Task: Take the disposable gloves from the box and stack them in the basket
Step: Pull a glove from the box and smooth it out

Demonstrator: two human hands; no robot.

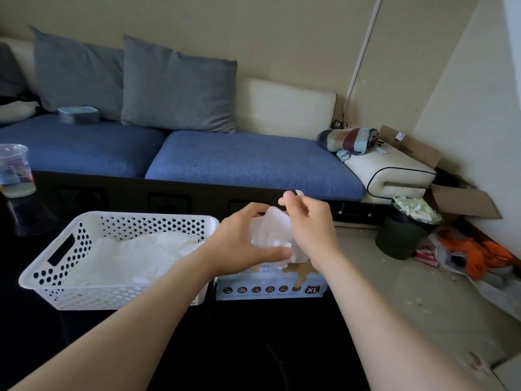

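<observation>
A glove box [270, 289] marked XL lies on the dark table, just right of a white perforated basket [56, 277]. Several translucent white gloves [135, 258] lie inside the basket. Above the box, both hands hold a crumpled white glove [270, 231]. My left hand [239, 241] grips it from the left, thumb beneath. My right hand [310, 221] pinches its upper edge between thumb and fingers.
A plastic cup [14, 170] stands at the table's far left. Behind the table runs a blue sofa [248, 162] with grey cushions. A dark bin [403, 235], cardboard boxes and orange cloth [479, 255] lie on the floor to the right.
</observation>
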